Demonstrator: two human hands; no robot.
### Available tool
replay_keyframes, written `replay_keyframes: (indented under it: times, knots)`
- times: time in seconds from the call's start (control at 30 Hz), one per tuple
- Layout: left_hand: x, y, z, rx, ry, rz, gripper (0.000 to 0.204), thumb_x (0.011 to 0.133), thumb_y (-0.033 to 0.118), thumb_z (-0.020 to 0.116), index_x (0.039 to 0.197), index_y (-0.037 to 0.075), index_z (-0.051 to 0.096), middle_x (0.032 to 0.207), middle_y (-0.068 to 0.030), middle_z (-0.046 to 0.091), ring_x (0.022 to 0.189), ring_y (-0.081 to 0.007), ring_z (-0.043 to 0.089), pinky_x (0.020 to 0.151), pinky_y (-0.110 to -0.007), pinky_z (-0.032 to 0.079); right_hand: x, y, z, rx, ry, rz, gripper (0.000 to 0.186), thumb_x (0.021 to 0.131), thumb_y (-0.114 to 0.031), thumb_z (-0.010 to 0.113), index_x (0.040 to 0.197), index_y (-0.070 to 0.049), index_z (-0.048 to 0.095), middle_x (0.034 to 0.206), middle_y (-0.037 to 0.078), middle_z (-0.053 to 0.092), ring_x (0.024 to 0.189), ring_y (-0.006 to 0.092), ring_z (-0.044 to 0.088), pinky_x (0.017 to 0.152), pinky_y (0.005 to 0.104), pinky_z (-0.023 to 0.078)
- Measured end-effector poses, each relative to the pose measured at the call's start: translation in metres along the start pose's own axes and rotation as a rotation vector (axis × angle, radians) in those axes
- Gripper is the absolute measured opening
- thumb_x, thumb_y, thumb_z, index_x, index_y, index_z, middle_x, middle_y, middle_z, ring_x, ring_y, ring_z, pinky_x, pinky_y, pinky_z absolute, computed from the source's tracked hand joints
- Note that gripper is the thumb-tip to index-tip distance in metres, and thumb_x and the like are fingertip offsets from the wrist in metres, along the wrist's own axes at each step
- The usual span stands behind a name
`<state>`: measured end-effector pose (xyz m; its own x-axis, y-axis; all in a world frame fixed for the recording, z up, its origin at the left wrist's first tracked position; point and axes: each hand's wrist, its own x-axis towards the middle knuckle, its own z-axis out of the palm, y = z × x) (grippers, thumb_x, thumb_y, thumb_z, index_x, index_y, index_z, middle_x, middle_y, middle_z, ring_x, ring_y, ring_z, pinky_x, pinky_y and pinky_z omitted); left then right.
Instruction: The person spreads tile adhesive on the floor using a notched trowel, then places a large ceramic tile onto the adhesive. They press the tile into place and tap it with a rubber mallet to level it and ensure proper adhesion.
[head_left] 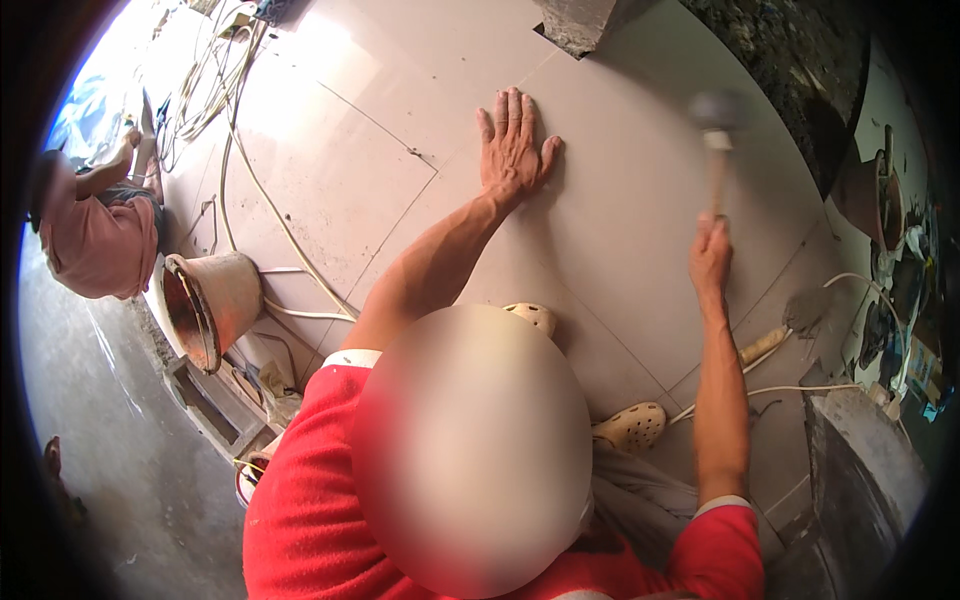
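Observation:
My left hand (pixel 516 150) lies flat on a large pale floor tile (pixel 600 190), its fingers stretched forward and the thumb out to the right. To its right, my right hand (pixel 710 255) is closed round the wooden handle of a mallet (pixel 717 150). The mallet's dark rounded head is smeared by motion over the tile, so I cannot tell whether it touches the surface. Beside my right forearm lies a trowel (pixel 800 312) with a yellowish handle, its blade coated in grey.
A mortar-stained bucket (pixel 235 290) and looped pale cables (pixel 245 150) are at left, where another person in a pink shirt (pixel 105 240) sits. A block (pixel 578 22) stands at the far edge. Rough dark ground (pixel 790 70) borders the tiles; another bucket (pixel 870 200) stands at right.

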<state>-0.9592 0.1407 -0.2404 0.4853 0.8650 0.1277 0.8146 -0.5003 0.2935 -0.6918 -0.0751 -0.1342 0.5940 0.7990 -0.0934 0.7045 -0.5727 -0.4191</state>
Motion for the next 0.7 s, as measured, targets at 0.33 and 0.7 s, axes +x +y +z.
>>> replay_keyframes:
  times: [0.33, 0.7]
  knots:
    - [-0.091, 0.136, -0.020, -0.233, -0.331, 0.620, 0.112, 0.086, 0.089, 0.046, 0.167, 0.014, 0.025, 0.174, -0.0173, 0.018, 0.161, -0.0394, 0.010, 0.127, -0.066, 0.006, -0.023, 0.041, -0.003, 0.238, 0.419, -0.032, 0.051, 0.111, -0.042, 0.046, 0.107, 0.007, 0.060, 0.088, 0.029, 0.067, 0.083, 0.0445, 0.069, 0.071, 0.0499, 0.053]
    - [-0.103, 0.145, -0.003, -0.181, -0.299, 0.729, 0.118, 0.080, 0.091, 0.053, 0.167, 0.015, 0.027, 0.173, -0.0174, 0.020, 0.161, -0.0399, 0.013, 0.125, -0.070, 0.006, -0.007, 0.113, -0.139, -0.270, 0.124, -0.111, 0.040, 0.113, -0.034, 0.044, 0.125, -0.001, 0.063, 0.100, 0.016, 0.073, 0.092, 0.0316, 0.072, 0.076, 0.0452, 0.058]
